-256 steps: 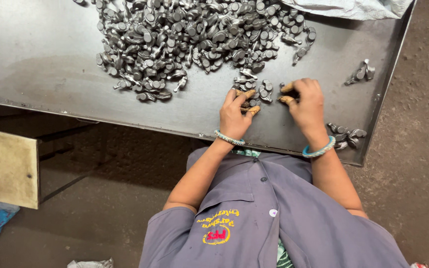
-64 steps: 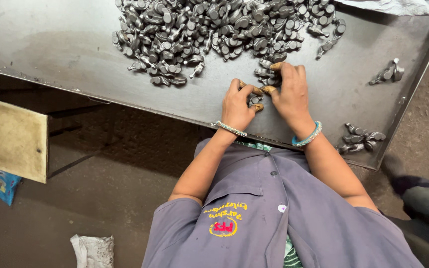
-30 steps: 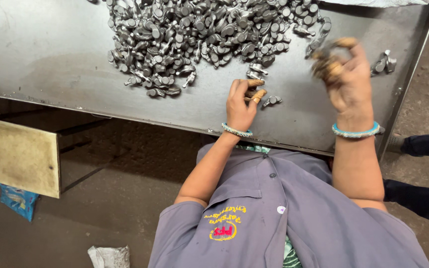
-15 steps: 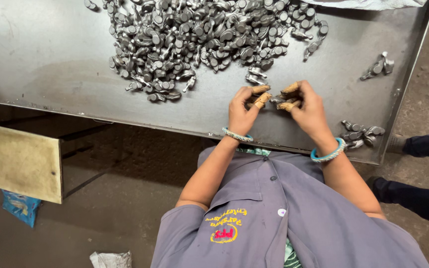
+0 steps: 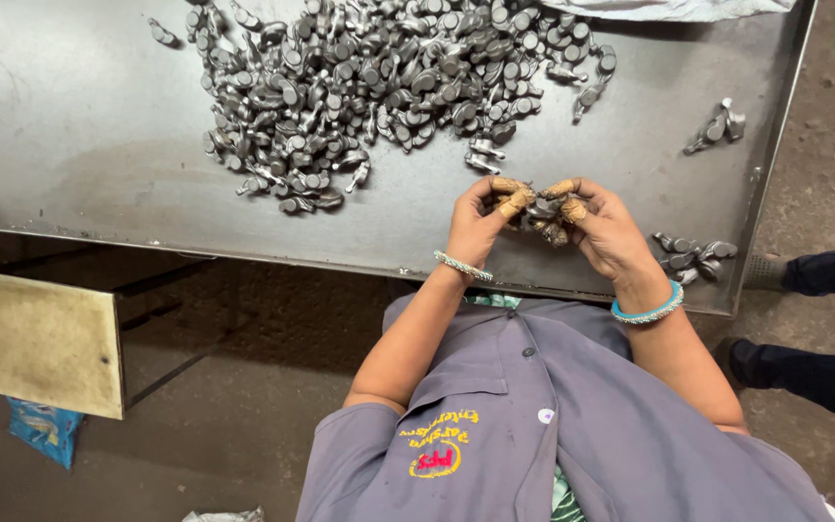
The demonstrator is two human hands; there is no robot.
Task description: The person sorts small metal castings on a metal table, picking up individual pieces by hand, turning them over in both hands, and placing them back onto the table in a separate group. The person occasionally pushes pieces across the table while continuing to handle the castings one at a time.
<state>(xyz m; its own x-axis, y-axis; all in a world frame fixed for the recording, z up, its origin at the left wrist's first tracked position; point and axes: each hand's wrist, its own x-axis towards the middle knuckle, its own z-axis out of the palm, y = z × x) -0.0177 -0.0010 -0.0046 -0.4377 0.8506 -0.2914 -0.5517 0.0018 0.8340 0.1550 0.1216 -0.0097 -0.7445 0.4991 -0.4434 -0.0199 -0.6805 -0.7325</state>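
Across the top half of your view lies the broad grey sheet-metal tray table [image 5: 70,145], and its bare left part is the largest thing here. On it, toward twelve o'clock, spreads the big heap of small dull-grey metal parts [image 5: 379,87], stubby pieces with round heads, loosely piled. Two little clusters sit apart from it: one small group of grey parts [image 5: 717,124] near two o'clock by the right rim, and another few grey parts [image 5: 690,255] at about four o'clock from your hands, close to the near edge.

Your left hand [image 5: 475,227] and your right hand [image 5: 606,232] meet just above the near edge of the tray, right of centre. A second ago your right hand was lifted off toward the two o'clock cluster while your left waited alone; half a second ago it was back, and now both hands are closed in together again. That reads as one piece dealt with and a fresh handful under inspection.

The few small grey metal pieces [image 5: 541,209] are between your hands, above the tray rather than on it. Your fingers [image 5: 512,203], capped in tan fingertip covers, are curled and clamped on those pieces from both sides, thumbs pressing in.

At the right edge, someone else's dark trouser leg and shoe [image 5: 804,275] stand on the floor.
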